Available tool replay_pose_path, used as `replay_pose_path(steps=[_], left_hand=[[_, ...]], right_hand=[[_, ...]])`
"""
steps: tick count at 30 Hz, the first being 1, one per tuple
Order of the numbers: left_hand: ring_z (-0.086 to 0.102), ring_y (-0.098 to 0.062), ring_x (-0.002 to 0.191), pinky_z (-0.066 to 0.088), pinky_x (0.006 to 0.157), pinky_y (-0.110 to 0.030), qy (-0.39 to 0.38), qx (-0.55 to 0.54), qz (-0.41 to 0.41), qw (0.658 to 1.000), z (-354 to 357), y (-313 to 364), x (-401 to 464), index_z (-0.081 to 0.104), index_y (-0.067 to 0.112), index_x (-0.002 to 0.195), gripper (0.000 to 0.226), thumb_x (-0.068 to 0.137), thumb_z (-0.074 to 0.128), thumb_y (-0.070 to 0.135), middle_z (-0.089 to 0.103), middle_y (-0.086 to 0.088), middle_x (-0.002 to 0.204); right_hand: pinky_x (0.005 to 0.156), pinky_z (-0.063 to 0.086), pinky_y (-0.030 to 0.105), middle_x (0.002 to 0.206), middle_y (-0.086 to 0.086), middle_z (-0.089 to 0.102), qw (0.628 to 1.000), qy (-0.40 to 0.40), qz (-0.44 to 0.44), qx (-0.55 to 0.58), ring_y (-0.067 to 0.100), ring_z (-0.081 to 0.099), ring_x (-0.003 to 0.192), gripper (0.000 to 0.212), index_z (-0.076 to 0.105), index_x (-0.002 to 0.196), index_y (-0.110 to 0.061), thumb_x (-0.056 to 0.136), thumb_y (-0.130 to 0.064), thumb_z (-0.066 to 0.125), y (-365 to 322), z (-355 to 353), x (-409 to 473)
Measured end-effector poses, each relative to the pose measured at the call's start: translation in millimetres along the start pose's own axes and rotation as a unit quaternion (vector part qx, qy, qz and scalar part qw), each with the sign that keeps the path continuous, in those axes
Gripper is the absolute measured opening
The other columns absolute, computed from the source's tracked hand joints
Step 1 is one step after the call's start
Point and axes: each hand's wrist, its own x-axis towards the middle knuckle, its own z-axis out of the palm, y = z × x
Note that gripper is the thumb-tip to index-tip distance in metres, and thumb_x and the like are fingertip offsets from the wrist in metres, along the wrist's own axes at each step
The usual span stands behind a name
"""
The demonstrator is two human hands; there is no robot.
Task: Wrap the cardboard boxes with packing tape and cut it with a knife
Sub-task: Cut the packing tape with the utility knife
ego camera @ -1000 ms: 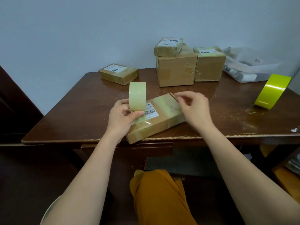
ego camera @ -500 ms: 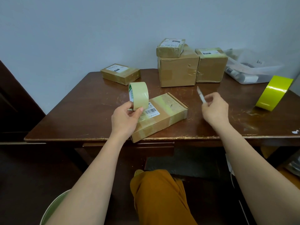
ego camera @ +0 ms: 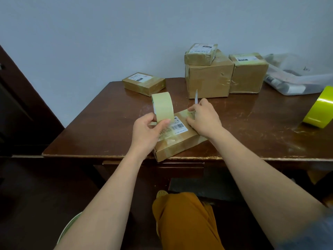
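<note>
Swung back from the right onto the flat brown cardboard box (ego camera: 177, 139), right hand (ego camera: 203, 117) pinching slim white knife (ego camera: 196, 97), left hand (ego camera: 147, 131) gripping pale tape roll (ego camera: 162, 107); best kept taut while slicing.

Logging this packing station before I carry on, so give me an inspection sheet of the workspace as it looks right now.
Surface: scratched wooden table.
Job's things: box at the front edge; left hand holds the tape roll upright on it; right hand holds the knife, blade up.
Clutter: four taped boxes, yellow roll, plastic bag.
Cables: nothing seen.
Surroundings: pale wall.
</note>
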Motion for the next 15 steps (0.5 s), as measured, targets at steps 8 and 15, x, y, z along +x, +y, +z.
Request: replay_pose_path(steps=[8, 15], left_hand=[[0.072, -0.009, 0.089, 0.058, 0.077, -0.026, 0.028, -0.037, 0.0, 0.999, 0.7, 3.4, 7.5, 0.07, 0.023, 0.089, 0.022, 0.083, 0.075, 0.002, 0.076, 0.008, 0.089], [0.071, -0.005, 0.091, 0.056, 0.076, -0.023, -0.012, -0.016, -0.037, 0.999, -2.8, 0.5, 11.6, 0.065, 0.033, 0.092, 0.025, 0.088, 0.072, 0.009, 0.075, 0.011, 0.095]], right_hand=[[0.101, 0.042, 0.043, 0.132, 0.007, 0.044, 0.999, -0.005, 0.0, -0.033, 0.026, 0.039, 0.125, 0.039, 0.055, 0.136, -0.017, 0.098, -0.028, 0.054, -4.2, 1.4, -7.7], [0.065, 0.055, 0.029, 0.13, 0.003, 0.058, 0.946, 0.077, 0.092, 0.302, 0.009, 0.065, 0.069, 0.039, 0.057, 0.137, -0.023, 0.104, -0.018, 0.037, -0.3, -9.6, -3.9]])
